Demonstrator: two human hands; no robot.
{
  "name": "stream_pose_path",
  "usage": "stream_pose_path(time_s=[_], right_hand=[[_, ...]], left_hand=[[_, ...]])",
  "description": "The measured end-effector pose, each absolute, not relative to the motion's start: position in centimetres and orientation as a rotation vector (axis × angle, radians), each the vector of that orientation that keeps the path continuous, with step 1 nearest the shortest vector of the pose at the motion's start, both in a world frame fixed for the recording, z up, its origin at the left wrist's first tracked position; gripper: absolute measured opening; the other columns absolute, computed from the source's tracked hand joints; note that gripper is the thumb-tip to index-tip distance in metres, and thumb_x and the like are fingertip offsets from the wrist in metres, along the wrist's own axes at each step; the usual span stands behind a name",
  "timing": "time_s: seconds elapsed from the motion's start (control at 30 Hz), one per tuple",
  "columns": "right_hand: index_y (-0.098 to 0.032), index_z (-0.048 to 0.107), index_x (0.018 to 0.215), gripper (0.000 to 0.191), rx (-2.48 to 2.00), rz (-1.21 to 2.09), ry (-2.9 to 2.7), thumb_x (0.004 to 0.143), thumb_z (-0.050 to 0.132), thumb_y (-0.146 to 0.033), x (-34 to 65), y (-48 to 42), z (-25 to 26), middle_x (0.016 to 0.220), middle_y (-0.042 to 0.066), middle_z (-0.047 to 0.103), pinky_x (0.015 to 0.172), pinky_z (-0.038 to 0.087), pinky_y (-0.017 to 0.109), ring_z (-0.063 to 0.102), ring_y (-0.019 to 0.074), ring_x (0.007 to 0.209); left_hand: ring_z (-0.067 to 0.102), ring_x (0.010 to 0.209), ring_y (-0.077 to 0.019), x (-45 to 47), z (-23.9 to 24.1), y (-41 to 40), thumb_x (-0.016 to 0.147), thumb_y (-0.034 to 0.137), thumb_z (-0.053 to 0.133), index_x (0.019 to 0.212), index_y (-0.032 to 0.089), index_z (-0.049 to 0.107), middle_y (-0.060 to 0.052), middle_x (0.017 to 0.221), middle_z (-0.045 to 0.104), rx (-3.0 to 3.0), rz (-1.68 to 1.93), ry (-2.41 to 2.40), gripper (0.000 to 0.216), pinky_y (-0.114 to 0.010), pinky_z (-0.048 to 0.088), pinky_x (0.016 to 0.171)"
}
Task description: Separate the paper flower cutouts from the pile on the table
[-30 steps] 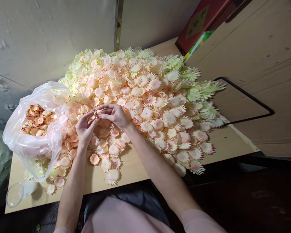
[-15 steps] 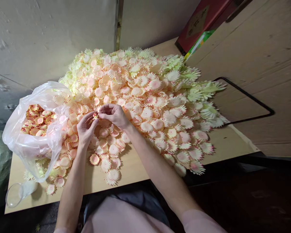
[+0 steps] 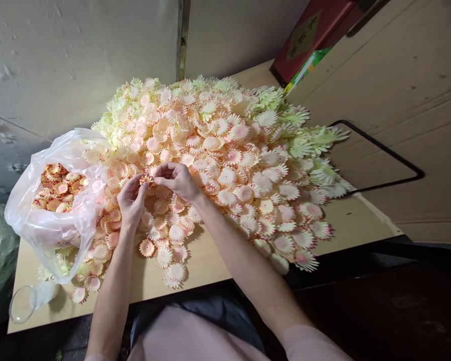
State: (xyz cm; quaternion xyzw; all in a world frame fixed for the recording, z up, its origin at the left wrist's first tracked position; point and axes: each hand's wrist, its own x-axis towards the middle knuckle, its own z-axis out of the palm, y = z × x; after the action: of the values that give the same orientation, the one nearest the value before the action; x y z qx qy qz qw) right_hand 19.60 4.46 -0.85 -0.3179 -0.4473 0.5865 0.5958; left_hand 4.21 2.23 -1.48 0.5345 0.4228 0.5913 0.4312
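Both my hands meet over the near left part of a big heap of artificial flower heads (image 3: pixel 225 145), cream, pink and pale green. My left hand (image 3: pixel 131 200) and my right hand (image 3: pixel 176 179) pinch one small pink-and-yellow flower piece (image 3: pixel 147 179) between their fingertips. The fingers of both hands are curled together around it. Loose flower heads lie on the wooden table (image 3: pixel 210 260) just below my wrists.
A clear plastic bag (image 3: pixel 56 210) holding orange-pink flower pieces sits at the left. A small clear cup (image 3: pixel 26 303) lies at the table's near left corner. A red box (image 3: pixel 308 40) stands at the back right, beside a black metal frame (image 3: pixel 383 150) and cardboard.
My fingers have shifted slightly on the small flower piece; my left fingertips have come up around it. The heap and bag have not moved.
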Motion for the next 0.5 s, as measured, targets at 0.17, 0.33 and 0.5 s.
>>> stream_pose_path(time_s=[0.17, 0.33, 0.5], right_hand=[[-0.016, 0.069, 0.080, 0.020, -0.707, 1.380, -1.064, 0.067, 0.080, -0.027, 19.95, 4.18, -0.66, 0.078, 0.000, 0.070, 0.072, 0.054, 0.025, 0.065, 0.0119, 0.074], [-0.017, 0.069, 0.081, 0.028, -0.707, 1.379, -1.065, 0.063, 0.085, -0.031, 19.85, 4.18, -0.78, 0.081, 0.001, 0.071, 0.073, 0.055, 0.026, 0.066, 0.0132, 0.075], [-0.018, 0.068, 0.080, 0.031, -0.747, 1.367, -1.008, 0.059, 0.087, -0.031, 19.83, 4.37, -0.89, 0.077, 0.000, 0.070, 0.071, 0.054, 0.026, 0.066, 0.0125, 0.072]], left_hand=[[0.070, 0.103, -0.0193, 4.33, -1.32, 2.12, 0.079, 0.031, 0.076, 0.108, 0.018, 0.071, -0.009, 0.109, 0.074, 1.451, 1.437, 1.019, 0.032, -0.028, 0.057, 0.090], [0.069, 0.107, -0.0193, 4.32, -1.32, 2.12, 0.078, 0.028, 0.077, 0.108, 0.020, 0.070, -0.009, 0.112, 0.073, 1.474, 1.446, 0.979, 0.032, -0.028, 0.057, 0.090], [0.067, 0.112, -0.0203, 4.22, -1.30, 2.10, 0.078, 0.026, 0.077, 0.111, 0.021, 0.069, -0.009, 0.119, 0.071, 1.451, 1.452, 0.964, 0.034, -0.029, 0.056, 0.094]])
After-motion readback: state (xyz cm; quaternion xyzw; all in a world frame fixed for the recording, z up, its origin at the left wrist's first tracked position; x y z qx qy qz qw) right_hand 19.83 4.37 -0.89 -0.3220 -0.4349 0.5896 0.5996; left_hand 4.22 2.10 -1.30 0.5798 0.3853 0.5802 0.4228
